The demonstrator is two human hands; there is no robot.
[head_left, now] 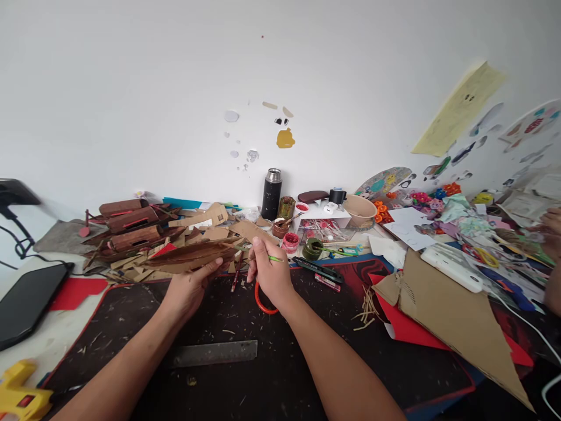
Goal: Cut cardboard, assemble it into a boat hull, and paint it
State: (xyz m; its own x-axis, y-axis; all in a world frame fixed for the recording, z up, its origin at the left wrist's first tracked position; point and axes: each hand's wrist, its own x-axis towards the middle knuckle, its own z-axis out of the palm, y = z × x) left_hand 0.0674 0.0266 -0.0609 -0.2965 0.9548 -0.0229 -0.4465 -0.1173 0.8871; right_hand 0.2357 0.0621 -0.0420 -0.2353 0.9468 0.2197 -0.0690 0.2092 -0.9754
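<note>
My left hand (188, 292) grips a long brown cardboard model boat (188, 258) by its near side, thumb on top. The boat points left and right above the dark mat. My right hand (272, 273) pinches a thin green-handled paintbrush (276, 258). Its tip reaches toward the right end of the boat; whether it touches, I cannot tell. Just behind my right hand stand a brown paint jar (280, 229), a pink paint jar (290, 242) and a green paint jar (312, 249) with another brush in it.
Brown model boats (134, 222) and cardboard scraps lie back left. A black thermos (272, 196) stands by the wall. A ruler (213, 353), utility knife (318, 269), yellow glue gun (24, 390) and cardboard sheet (456, 321) surround my arms. Another person's hand (553, 222) shows at right.
</note>
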